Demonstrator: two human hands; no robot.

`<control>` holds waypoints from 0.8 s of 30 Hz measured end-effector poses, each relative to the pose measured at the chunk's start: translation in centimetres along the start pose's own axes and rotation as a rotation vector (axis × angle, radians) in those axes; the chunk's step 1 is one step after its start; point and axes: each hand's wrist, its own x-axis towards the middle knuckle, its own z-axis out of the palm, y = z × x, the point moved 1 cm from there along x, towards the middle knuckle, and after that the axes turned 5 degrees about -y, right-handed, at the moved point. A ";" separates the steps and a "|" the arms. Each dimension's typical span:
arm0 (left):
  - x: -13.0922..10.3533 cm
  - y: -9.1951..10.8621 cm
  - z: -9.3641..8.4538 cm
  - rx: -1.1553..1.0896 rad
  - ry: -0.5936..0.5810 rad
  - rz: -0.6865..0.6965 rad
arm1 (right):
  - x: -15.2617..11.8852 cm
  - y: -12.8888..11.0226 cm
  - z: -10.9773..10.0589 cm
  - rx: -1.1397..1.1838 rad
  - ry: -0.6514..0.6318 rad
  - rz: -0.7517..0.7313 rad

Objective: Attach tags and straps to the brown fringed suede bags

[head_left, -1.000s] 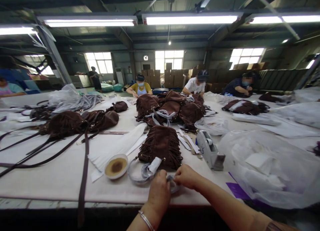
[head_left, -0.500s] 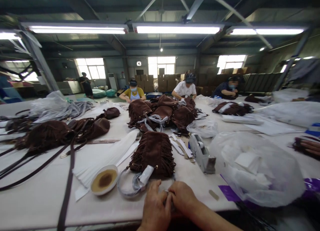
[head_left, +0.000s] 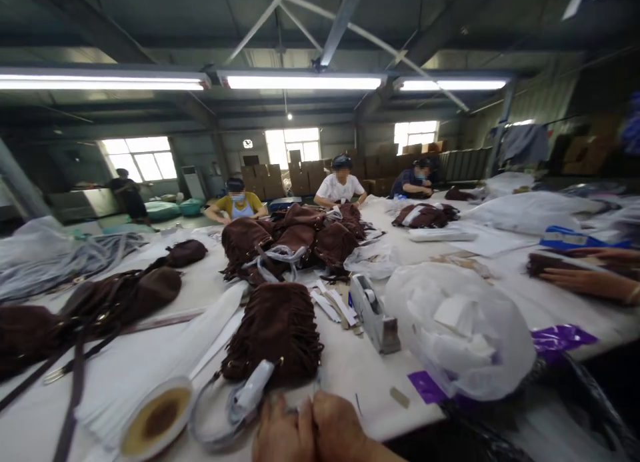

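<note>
A brown fringed bag lies flat near the table's front edge, its wrapped grey strap looped to the left. Just below the bag, my left hand and my right hand are side by side with fingers curled and touching. Whatever lies between them is hidden and too small to make out. White wrapping covers part of the strap beside my left hand. A round dish with a brown patch sits to the left, on white paper sheets.
A tape dispenser and a big clear plastic bag stand at the right. Brown bags are heaped behind. Another person's hands rest on brown material at far right. Several people work across the table.
The view has swung to the right, so the table's contents sit further left. Another person's hands have come into view at far right. My hands remain together below the bag.
</note>
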 end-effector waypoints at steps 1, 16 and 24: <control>-0.2 0.5 -0.6 -0.012 0.021 -0.049 | -0.6 -0.3 -0.3 0.056 -0.007 -0.037; 0.0 -0.1 -2.1 0.041 0.053 0.348 | -1.7 3.7 -6.7 0.048 0.046 -0.403; -0.4 0.3 -4.4 -0.011 -0.088 0.480 | 1.4 3.9 -8.6 -0.056 -0.113 -0.678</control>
